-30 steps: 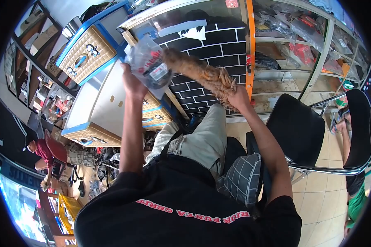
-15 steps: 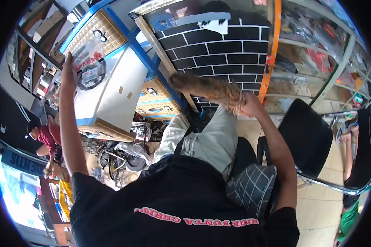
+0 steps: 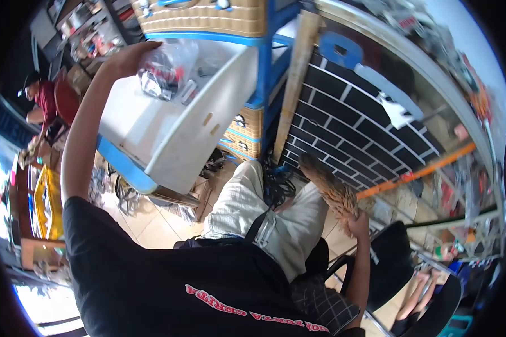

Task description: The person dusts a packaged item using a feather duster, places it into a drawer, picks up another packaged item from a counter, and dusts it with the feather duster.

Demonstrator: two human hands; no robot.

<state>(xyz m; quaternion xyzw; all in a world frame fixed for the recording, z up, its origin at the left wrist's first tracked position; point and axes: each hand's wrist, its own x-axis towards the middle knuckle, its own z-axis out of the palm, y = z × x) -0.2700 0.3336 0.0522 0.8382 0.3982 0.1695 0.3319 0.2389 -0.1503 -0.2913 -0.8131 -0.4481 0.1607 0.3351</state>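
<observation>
My left hand grips a clear plastic packet with red print, its contents hard to make out. The packet is inside the pulled-out white drawer of a blue-framed plastic cabinet; whether it touches the drawer floor I cannot tell. Some small packaged item lies close by it in the drawer. On the other side, my right hand is closed round the end of a brown feather duster, which points up and away beside my knee.
A glass display case with black brick-pattern backing stands ahead. Near my right arm is a black chair. Cables lie on the floor between my legs. A person in a red shirt sits at far left, and another person's legs show at lower right.
The view has turned toward the cabinet. My left hand has brought the packet from above the drawer's outer side down into it. My right hand has lowered the feather duster closer to the chair.
</observation>
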